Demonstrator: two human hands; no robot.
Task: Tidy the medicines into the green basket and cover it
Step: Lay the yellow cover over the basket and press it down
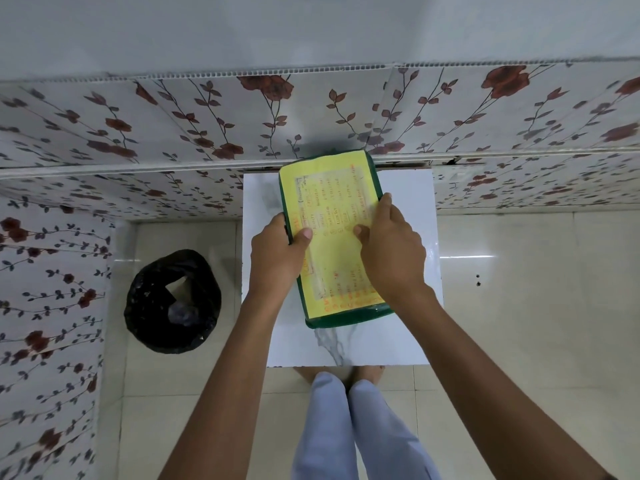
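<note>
The green basket (346, 319) stands on a small white marbled table (408, 327). A yellow printed sheet (329, 199) lies flat over its top and hides everything inside; only the green rim shows around it. My left hand (277, 252) grips the basket's left rim, thumb pressing on the sheet. My right hand (389, 244) rests on the sheet's right side, fingers curled over the right rim, thumb on the paper. No medicines are visible.
A bin lined with a black bag (173, 301) stands on the tiled floor left of the table. Floral-patterned wall panels (207, 119) run behind and to the left. My legs in light trousers (346, 431) stand at the table's near edge.
</note>
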